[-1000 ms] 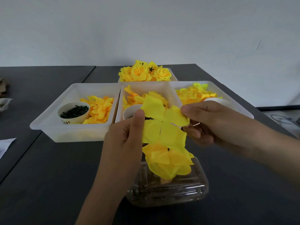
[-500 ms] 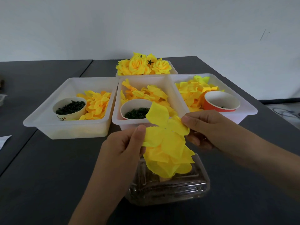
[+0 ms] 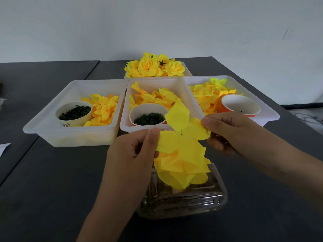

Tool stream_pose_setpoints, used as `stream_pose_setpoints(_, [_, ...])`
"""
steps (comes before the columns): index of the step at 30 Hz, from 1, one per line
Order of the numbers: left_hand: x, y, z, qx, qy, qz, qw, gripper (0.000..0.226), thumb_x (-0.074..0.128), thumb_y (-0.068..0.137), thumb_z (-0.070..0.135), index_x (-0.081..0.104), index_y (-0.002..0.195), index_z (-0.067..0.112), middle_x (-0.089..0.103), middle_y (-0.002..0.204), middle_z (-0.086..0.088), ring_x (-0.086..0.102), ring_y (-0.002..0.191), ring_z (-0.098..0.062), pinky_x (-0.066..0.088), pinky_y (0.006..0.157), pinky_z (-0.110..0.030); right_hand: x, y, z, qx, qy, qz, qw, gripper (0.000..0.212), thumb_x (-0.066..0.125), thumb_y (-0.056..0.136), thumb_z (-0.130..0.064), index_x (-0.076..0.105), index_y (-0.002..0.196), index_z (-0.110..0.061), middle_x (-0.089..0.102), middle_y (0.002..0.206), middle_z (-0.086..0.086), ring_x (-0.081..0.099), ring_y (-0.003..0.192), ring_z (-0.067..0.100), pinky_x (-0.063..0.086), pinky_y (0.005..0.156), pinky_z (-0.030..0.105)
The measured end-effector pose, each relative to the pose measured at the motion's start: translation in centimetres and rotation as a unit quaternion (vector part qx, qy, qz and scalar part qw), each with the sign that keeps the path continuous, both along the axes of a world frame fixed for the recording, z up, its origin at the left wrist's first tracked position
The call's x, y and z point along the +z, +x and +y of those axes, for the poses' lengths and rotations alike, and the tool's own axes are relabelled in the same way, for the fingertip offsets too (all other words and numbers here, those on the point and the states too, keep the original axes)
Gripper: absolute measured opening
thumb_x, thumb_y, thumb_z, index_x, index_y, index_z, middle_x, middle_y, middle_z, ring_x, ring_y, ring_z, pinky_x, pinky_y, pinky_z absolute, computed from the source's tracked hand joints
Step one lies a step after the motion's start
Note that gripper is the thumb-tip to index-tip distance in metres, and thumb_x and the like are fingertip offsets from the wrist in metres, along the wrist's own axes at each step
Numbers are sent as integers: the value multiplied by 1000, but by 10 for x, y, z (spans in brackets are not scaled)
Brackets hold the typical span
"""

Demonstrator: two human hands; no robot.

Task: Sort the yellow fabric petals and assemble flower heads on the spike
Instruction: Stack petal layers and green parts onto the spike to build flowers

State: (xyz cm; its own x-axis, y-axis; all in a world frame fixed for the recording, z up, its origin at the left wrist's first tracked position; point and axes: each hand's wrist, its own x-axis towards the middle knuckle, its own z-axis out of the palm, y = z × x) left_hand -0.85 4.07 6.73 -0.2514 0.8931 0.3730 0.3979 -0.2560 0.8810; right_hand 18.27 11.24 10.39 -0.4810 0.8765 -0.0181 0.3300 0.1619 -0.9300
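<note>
A large yellow four-lobed petal layer [image 3: 181, 130] is held flat above a stack of yellow petals [image 3: 183, 170]. My left hand [image 3: 132, 151] pinches its left lobe between thumb and fingers. My right hand [image 3: 225, 131] pinches its right lobe. A tiny dark spike tip [image 3: 181, 134] shows at the layer's centre hole. The stack stands over a clear plastic box [image 3: 183, 198] holding dark filling; the spike's shaft is hidden by petals.
Three white trays [image 3: 70, 137] of loose yellow petals stand behind, with paper cups of dark green parts [image 3: 74, 112] [image 3: 148, 117] and an orange cup [image 3: 241, 106]. A farther tray holds finished yellow flower heads [image 3: 153, 67]. The table is dark grey.
Both hands have lowered the petal layer toward the stack, and the spike tip now shows through its centre. The view has tilted so the trays appear higher.
</note>
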Motion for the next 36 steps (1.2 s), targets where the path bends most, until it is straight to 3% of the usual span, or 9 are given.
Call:
stream_pose_setpoints(2, [2, 1, 0, 5, 5, -4, 1000, 48, 44, 88, 46, 57, 57, 11, 46, 43, 14, 50, 46, 6, 36, 48, -6, 3, 0, 0, 3, 11, 9, 1000, 42, 45, 95, -33, 56, 57, -19, 42, 50, 4, 32, 41, 10, 30, 41, 14])
stream_pose_setpoints(5, [3, 1, 1, 11, 5, 6, 1000, 46, 47, 94, 35, 48, 51, 19, 44, 41, 14, 47, 42, 7, 33, 45, -5, 4, -1, 2, -1, 22, 5, 1000, 44, 45, 96, -32, 55, 55, -19, 42, 50, 5, 32, 42, 12, 30, 41, 15])
stream_pose_setpoints(14, [-5, -1, 5, 15, -31, 5, 999, 48, 47, 87, 49, 61, 57, 13, 56, 49, 11, 54, 50, 3, 40, 50, -10, -4, -1, 2, -23, -9, -34, 999, 47, 46, 95, -34, 56, 51, -22, 42, 46, -2, 34, 40, 7, 31, 40, 14])
stream_pose_setpoints(18, [-7, -2, 7, 22, -31, 3, 999, 51, 45, 80, 55, 68, 64, 13, 64, 56, 9, 61, 58, -1, 44, 52, -13, -5, -2, 0, -33, -20, -39, 999, 43, 49, 95, -33, 54, 55, -16, 40, 45, -3, 32, 39, 7, 29, 39, 13])
stream_pose_setpoints(23, [-7, -1, 10, 21, -40, 10, 999, 45, 44, 79, 56, 64, 58, 22, 61, 53, 15, 58, 54, 5, 40, 50, -8, -5, -4, 1, -33, -29, -48, 998, 43, 49, 95, -32, 52, 57, -15, 39, 44, -4, 31, 38, 6, 28, 38, 13])
stream_pose_setpoints(26, [-8, -2, 13, 27, -46, 19, 998, 49, 48, 85, 52, 62, 58, 13, 60, 51, 14, 56, 53, 6, 39, 50, -8, -5, -5, 2, -32, -37, -54, 997, 43, 48, 96, -33, 53, 57, -15, 39, 44, -5, 31, 37, 5, 29, 37, 12])
stream_pose_setpoints(30, [-10, -8, 15, 23, -73, 46, 996, 33, 51, 86, 49, 69, 67, 29, 66, 60, 17, 61, 60, 1, 45, 53, -17, -7, -1, 5, -35, -49, -66, 996, 43, 48, 96, -32, 53, 58, -13, 40, 44, -4, 31, 37, 6, 29, 37, 13])
stream_pose_setpoints(36, [-4, -8, 1, 19, -56, 60, 996, 50, 50, 85, 51, 63, 56, 13, 58, 48, 12, 53, 46, 4, 39, 49, -9, -8, 8, 1, -5, -85, -52, 995, 44, 51, 93, -36, 56, 53, -19, 39, 44, -1, 30, 36, 9, 28, 37, 14])
